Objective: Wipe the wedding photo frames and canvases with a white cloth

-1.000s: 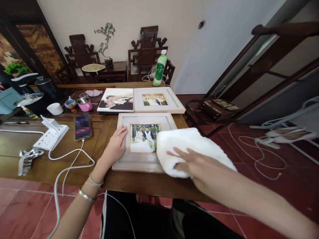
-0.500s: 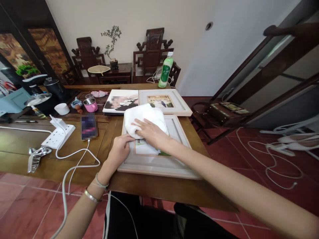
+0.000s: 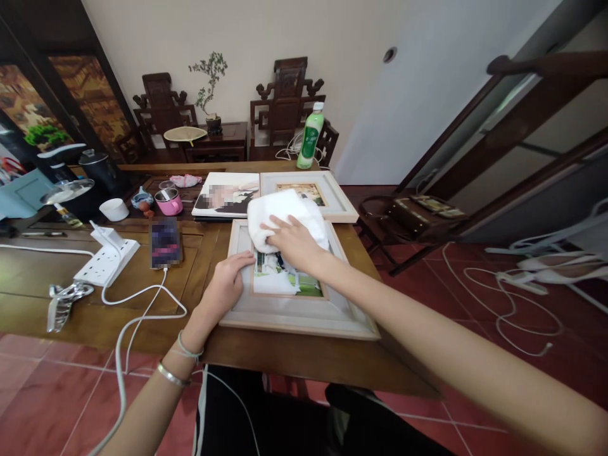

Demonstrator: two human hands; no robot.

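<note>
A light wooden picture frame (image 3: 294, 322) lies flat near the table's front edge, with a photo with green at its lower part. My right hand (image 3: 295, 244) presses a folded white towel (image 3: 285, 212) onto the upper part of the frame, its fingers spread over the cloth. The towel hides part of the photo and the frame's far side. My left hand (image 3: 228, 278) holds the left edge of the frame, fingers resting on its border and the grip's underside hidden.
Behind lie a second picture frame (image 3: 344, 206) and a photo album (image 3: 223, 190), with a green bottle (image 3: 311, 138) beyond. Left are a phone (image 3: 166, 244), a power strip (image 3: 107, 261), a hair claw clip (image 3: 66, 304), loose white cables and a pink cup (image 3: 168, 202).
My right hand has slid the towel up and to the right over the frame, uncovering more of the photo. My left hand stays at the left edge, its fingers straighter.
</note>
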